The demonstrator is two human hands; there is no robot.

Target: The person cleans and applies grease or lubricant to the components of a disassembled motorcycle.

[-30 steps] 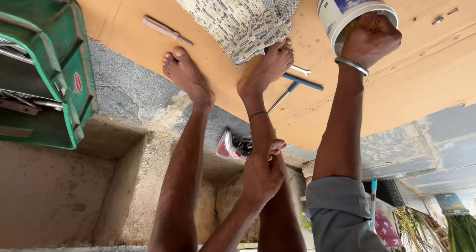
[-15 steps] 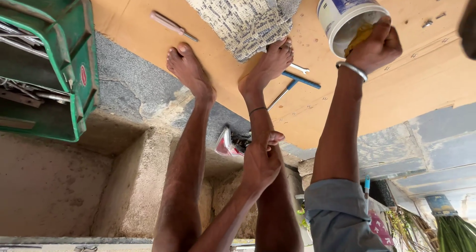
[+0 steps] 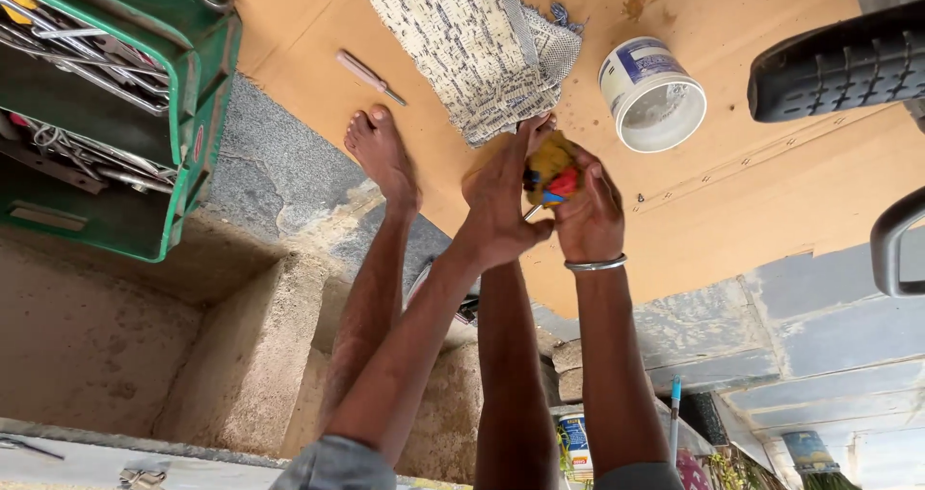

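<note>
Yellow cloth wad (image 3: 551, 170), with red and blue patches, pinched between both hands over the cardboard sheet (image 3: 771, 191)

Left hand (image 3: 499, 201) curled closed around the wad from one side, right hand (image 3: 590, 222) cupped against the other, fingers partly bent; a thin metal bit pokes out under it, kind unclear. Risk: loose two-sided grip, so the wad could slip onto the bare feet (image 3: 383, 158) just beside. White plastic tub (image 3: 652, 95) stands near, lid off, looks empty bar a pale residue. Green metal toolbox (image 3: 116, 114) well apart, trays open, packed with spanners and steel tools. Woven mat (image 3: 472, 42) lies above the hands
</note>
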